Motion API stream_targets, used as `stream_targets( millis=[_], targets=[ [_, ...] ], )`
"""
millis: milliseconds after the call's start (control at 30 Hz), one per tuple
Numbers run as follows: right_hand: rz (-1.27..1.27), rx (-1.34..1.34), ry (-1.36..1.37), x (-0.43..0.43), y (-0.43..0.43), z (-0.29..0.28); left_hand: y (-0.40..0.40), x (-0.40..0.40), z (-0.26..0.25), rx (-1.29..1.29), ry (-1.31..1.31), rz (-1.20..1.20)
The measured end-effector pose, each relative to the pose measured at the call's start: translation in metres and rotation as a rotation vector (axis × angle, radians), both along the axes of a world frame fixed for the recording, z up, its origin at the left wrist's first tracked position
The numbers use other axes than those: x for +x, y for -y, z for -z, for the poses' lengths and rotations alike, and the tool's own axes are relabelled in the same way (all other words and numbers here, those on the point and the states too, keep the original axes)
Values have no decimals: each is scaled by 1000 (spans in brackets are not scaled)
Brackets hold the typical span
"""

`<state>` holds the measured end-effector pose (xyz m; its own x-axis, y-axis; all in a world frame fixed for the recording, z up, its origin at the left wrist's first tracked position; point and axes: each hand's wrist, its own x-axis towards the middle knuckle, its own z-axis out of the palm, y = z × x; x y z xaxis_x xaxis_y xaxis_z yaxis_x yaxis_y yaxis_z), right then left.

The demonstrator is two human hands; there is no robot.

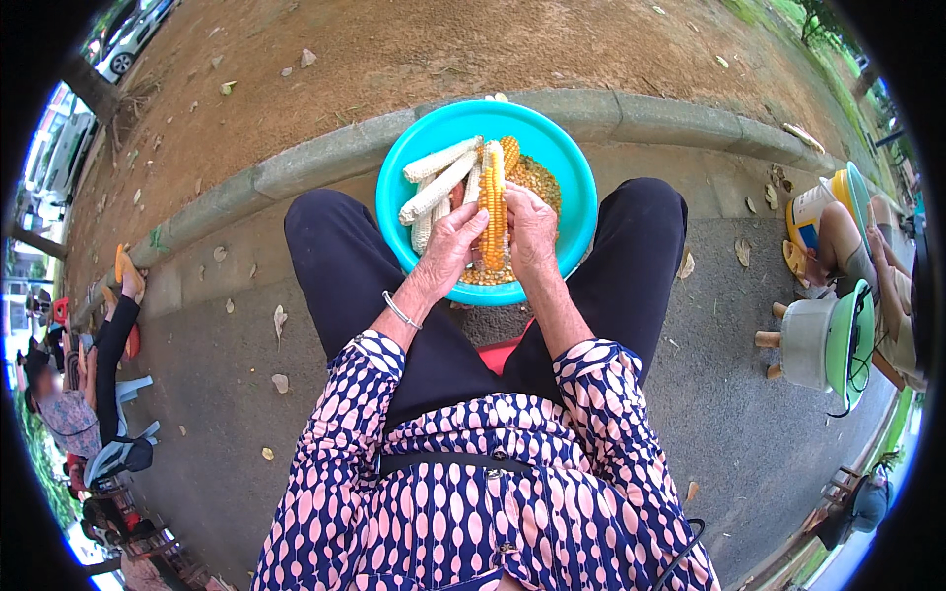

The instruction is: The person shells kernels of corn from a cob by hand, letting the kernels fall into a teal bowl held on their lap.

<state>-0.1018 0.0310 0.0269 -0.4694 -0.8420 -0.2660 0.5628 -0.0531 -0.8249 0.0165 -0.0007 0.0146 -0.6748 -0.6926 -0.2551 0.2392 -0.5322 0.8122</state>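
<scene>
An ear of dried yellow corn point(494, 210) is held upright in my view between both hands, above a turquoise plastic basin point(576, 155). Part of its side and its upper end are bare of kernels. My left hand point(452, 247) grips it from the left, thumb along the lower part. My right hand point(533, 229) closes on its right side, the fingertips partly hidden. Stripped white cobs point(442, 186) are piled at the basin's left. Loose kernels point(536, 181) cover the right and the near bottom, and another yellow ear point(510, 151) lies behind the held one.
The basin sits between my knees, before a concrete curb point(332, 148) with bare soil beyond. To the right, a seated person's leg point(839, 233) is near a yellow-and-white bucket point(809, 210) and a stool point(798, 343) with a green basin point(850, 347). Another person point(70, 421) sits left.
</scene>
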Motion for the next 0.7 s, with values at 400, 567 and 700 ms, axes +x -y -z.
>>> stream_targets(
  millis=[400,567,700],
  targets=[
    [37,4,-70,-6,1,19,-4,-3,4,-199,136,-40],
    [6,159,22,-9,4,19,-1,0,10,-65,59,-16],
    [-40,97,122,-5,3,1,0,-1,5,-35,6,-47]
  ],
)
